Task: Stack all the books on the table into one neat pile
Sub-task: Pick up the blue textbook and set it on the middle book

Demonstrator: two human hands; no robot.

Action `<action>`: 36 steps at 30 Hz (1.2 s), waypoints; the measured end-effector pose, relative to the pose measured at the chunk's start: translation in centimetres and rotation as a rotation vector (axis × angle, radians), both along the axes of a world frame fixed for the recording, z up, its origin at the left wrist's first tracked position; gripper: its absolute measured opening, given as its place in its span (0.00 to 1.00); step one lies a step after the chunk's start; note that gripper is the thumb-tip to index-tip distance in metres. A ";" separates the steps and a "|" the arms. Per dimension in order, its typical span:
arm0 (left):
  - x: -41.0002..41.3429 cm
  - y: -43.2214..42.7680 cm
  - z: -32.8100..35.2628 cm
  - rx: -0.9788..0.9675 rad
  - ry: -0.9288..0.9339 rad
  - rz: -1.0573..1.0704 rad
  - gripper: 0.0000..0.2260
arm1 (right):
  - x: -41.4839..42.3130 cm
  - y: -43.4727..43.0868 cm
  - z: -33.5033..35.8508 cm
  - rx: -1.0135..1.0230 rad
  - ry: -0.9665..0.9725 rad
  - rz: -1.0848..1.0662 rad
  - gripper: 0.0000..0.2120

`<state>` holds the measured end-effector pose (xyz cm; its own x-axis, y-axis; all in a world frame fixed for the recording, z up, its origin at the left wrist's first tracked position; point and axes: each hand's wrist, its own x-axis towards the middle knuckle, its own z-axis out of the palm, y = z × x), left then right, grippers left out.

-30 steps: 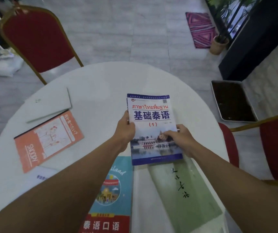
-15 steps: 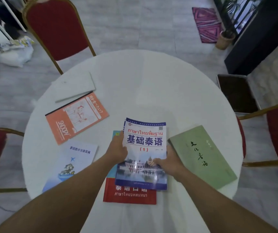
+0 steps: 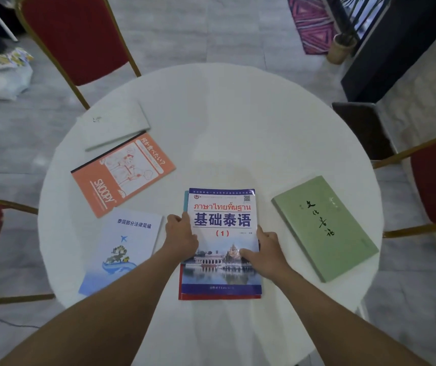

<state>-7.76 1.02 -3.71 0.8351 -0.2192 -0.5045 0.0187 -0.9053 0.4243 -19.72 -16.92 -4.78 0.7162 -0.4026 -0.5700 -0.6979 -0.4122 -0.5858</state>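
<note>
Two thumbs lie on the cover as the left hand (image 3: pixel 181 233) and right hand (image 3: pixel 264 253) pinch the blue textbook (image 3: pixel 223 220) by its side edges, squaring it on the red-edged book (image 3: pixel 211 297) at the near middle of the table (image 3: pixel 224 128) (pile just begun). Next, likely: let go and fetch the green book (image 3: pixel 325 228) at right.

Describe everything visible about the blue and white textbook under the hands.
The blue and white textbook is a glossy paperback: red Thai title, dark blue Chinese characters, "(1)", a palace-and-water photo below. It lies closed, face up, flat on a teal and red book near the front edge of the white table. The left hand grips its left edge; the right hand holds its right edge, thumb on the cover.
</note>
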 end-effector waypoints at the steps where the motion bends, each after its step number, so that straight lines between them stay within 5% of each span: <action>1: -0.2 0.0 0.0 -0.007 -0.005 0.002 0.21 | -0.1 0.0 0.1 0.004 0.013 0.006 0.35; 12: 0.8 1.7 0.1 0.052 -0.021 -0.108 0.15 | -0.4 0.2 0.2 -0.009 0.034 0.108 0.41; 36: 0.6 2.3 0.7 0.106 0.017 -0.269 0.17 | 0.5 -0.5 -0.3 0.089 0.112 0.076 0.45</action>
<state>-7.16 3.30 -3.00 0.7452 -0.3771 -0.5500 -0.2219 -0.9180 0.3288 -19.21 -17.47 -5.06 0.6728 -0.2942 -0.6788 -0.7296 -0.4159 -0.5429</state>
